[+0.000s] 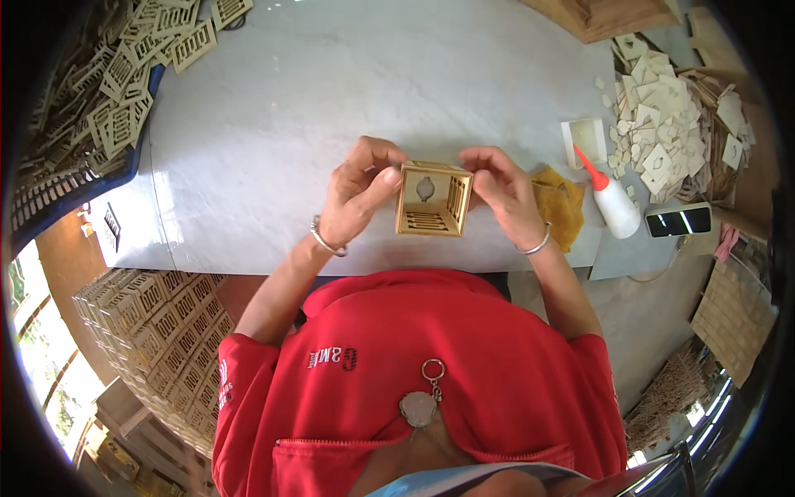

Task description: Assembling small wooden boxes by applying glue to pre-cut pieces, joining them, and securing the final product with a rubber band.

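Note:
Between my two hands is a small open wooden box (413,199) with slotted side walls and a rounded cut-out in one panel. Its open side faces up toward me. My left hand (358,192) pinches the box's left wall, thumb on the near side and fingers curled behind. On the opposite side, my right hand (505,192) grips the right wall, with some of its fingertips hidden behind the wood. A yellow-brown cloth (559,205) lies just beyond my right wrist.
A white glue bottle (616,209) with a red nozzle, a small white tray (584,121) and a phone (679,221) are to the right. Thin wooden offcuts (662,108) heap behind them. Slotted panels (120,116) fill a blue basket (139,157); finished-looking boxes (170,319) stack at left.

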